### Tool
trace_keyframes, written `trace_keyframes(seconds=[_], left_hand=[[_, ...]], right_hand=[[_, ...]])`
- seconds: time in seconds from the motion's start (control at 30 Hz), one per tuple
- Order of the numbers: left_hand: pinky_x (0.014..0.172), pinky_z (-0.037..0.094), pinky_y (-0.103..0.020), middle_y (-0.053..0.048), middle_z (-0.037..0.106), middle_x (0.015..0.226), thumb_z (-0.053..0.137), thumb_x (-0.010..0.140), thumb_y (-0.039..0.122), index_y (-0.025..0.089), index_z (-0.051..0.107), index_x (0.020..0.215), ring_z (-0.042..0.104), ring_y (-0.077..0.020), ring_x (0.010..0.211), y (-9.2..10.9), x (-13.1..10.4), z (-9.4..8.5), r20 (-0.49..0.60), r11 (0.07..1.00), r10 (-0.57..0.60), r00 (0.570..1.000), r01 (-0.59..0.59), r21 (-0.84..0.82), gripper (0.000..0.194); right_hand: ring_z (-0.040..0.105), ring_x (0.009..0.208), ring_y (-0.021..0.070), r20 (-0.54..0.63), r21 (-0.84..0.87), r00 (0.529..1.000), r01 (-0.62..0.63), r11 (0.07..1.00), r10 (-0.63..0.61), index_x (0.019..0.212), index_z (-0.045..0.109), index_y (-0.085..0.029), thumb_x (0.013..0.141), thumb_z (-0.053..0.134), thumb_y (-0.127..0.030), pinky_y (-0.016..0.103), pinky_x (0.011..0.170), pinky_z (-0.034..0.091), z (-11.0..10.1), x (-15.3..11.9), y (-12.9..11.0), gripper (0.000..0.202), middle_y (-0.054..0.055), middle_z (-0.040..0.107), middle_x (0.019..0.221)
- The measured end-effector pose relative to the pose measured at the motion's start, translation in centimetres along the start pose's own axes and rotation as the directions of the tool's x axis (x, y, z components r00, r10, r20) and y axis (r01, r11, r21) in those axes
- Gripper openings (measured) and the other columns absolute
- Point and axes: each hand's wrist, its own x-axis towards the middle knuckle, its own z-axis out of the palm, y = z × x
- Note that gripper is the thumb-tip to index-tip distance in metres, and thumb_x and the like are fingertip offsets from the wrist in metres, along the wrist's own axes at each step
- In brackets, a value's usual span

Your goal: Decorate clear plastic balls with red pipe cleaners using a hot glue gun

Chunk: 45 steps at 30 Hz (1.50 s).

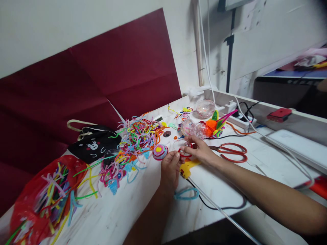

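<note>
Between my two hands is a clear round piece with a red rim (184,153). My left hand (170,167) pinches its near left side. The fingers of my right hand (198,149) are closed on its right side. Just left of the hands lies a coiled disc (160,151) in pink, blue and yellow. A yellow glue gun (188,167) rests under and behind the hands. Red-handled scissors (233,152) lie to the right of my right hand. A light blue fuzzy loop (187,194) is on the table, near my left wrist.
A heap of colourful pipe cleaners (143,136) covers the table's left middle, beside a black bag (89,146) and a red plastic bag (28,197). Behind the hands are a clear bundle with orange (211,128), a power strip (241,119) and cables.
</note>
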Motion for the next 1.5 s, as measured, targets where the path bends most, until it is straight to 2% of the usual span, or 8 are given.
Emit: trace_keyframes(seconds=[0.47, 0.7, 0.87, 0.93, 1.03, 1.17, 1.37, 1.5], left_hand=[[0.067, 0.049, -0.024, 0.001, 0.069, 0.071, 0.094, 0.066, 0.036, 0.017, 0.070, 0.079, 0.060, -0.0100, 0.065, 0.0, -0.5, 0.6, -0.047, 0.998, 0.022, 0.999, -0.019, 0.063, 0.034], [0.065, 0.050, -0.021, -0.001, 0.069, 0.075, 0.096, 0.067, 0.029, 0.015, 0.068, 0.078, 0.061, -0.0096, 0.066, 0.4, 0.2, 0.3, -0.066, 0.997, -0.026, 0.997, 0.021, -0.070, 0.032], [0.055, 0.045, -0.016, 0.002, 0.061, 0.072, 0.073, 0.090, 0.009, 0.016, 0.065, 0.084, 0.057, -0.0067, 0.061, 2.9, 1.5, -0.7, -0.206, 0.953, -0.109, 0.972, 0.044, -0.298, 0.012], [0.051, 0.041, -0.013, 0.003, 0.054, 0.068, 0.057, 0.100, 0.006, 0.016, 0.061, 0.082, 0.054, -0.0050, 0.057, 4.4, 1.8, -1.4, -0.236, 0.900, -0.123, 0.964, 0.008, -0.435, 0.022], [0.047, 0.038, -0.010, 0.004, 0.048, 0.067, 0.045, 0.107, 0.007, 0.016, 0.059, 0.083, 0.045, -0.0028, 0.050, 6.4, 1.9, -2.5, -0.258, 0.883, -0.070, 0.964, -0.061, -0.465, 0.029], [0.042, 0.033, -0.011, 0.003, 0.054, 0.074, 0.046, 0.106, 0.006, 0.017, 0.060, 0.086, 0.037, -0.0016, 0.046, 7.7, 1.7, -3.4, -0.259, 0.876, -0.013, 0.966, -0.114, -0.469, 0.027], [0.043, 0.033, -0.011, 0.002, 0.057, 0.077, 0.046, 0.106, 0.005, 0.016, 0.060, 0.087, 0.037, -0.0014, 0.047, 6.6, 1.4, -2.8, -0.213, 0.871, -0.025, 0.977, -0.083, -0.484, 0.026], [0.044, 0.035, -0.011, 0.001, 0.060, 0.078, 0.043, 0.106, 0.004, 0.015, 0.061, 0.087, 0.040, -0.0014, 0.048, 5.1, 1.2, -1.8, -0.173, 0.877, -0.091, 0.981, -0.004, -0.481, 0.028]], right_hand=[[0.063, 0.071, 0.0184, 0.024, 0.091, 0.995, -0.096, 0.991, 0.094, 0.106, 0.067, -0.021, 0.062, 0.082, -0.049, 0.031, 0.063, 0.048, 0.0, 0.0, -0.6, 0.053, -0.002, 0.066, 0.083], [0.065, 0.078, 0.0206, 0.049, 0.122, 0.993, -0.109, 0.987, 0.103, 0.110, 0.067, -0.022, 0.060, 0.083, -0.061, 0.031, 0.062, 0.050, -0.4, -0.1, -1.3, 0.066, 0.002, 0.067, 0.093], [0.074, 0.089, 0.0251, 0.079, 0.190, 0.990, -0.129, 0.973, 0.116, 0.108, 0.067, -0.023, 0.073, 0.078, -0.064, 0.031, 0.065, 0.053, -1.3, 0.5, -1.4, 0.056, 0.005, 0.075, 0.097], [0.075, 0.091, 0.0257, 0.100, 0.206, 0.984, -0.163, 0.965, 0.145, 0.106, 0.068, -0.023, 0.077, 0.077, -0.062, 0.029, 0.062, 0.052, -1.5, 0.7, -1.1, 0.049, 0.006, 0.078, 0.099], [0.076, 0.087, 0.0251, 0.125, 0.234, 0.977, -0.201, 0.951, 0.176, 0.104, 0.070, -0.023, 0.080, 0.077, -0.057, 0.028, 0.057, 0.051, -1.4, 0.8, -0.4, 0.042, 0.007, 0.080, 0.099], [0.078, 0.083, 0.0241, 0.195, 0.314, 0.964, -0.237, 0.919, 0.182, 0.100, 0.072, -0.022, 0.083, 0.080, -0.050, 0.026, 0.054, 0.051, -1.2, 0.8, 0.1, 0.033, 0.008, 0.082, 0.097], [0.078, 0.078, 0.0184, 0.290, 0.472, 0.943, -0.289, 0.833, 0.163, 0.103, 0.075, -0.020, 0.087, 0.081, -0.028, 0.022, 0.054, 0.057, -0.9, 0.2, -0.9, 0.018, 0.008, 0.083, 0.098], [0.078, 0.074, 0.0164, 0.394, 0.575, 0.907, -0.368, 0.731, 0.147, 0.099, 0.074, -0.019, 0.088, 0.081, -0.023, 0.021, 0.053, 0.058, -0.4, -0.2, -1.5, 0.014, 0.009, 0.083, 0.098]])
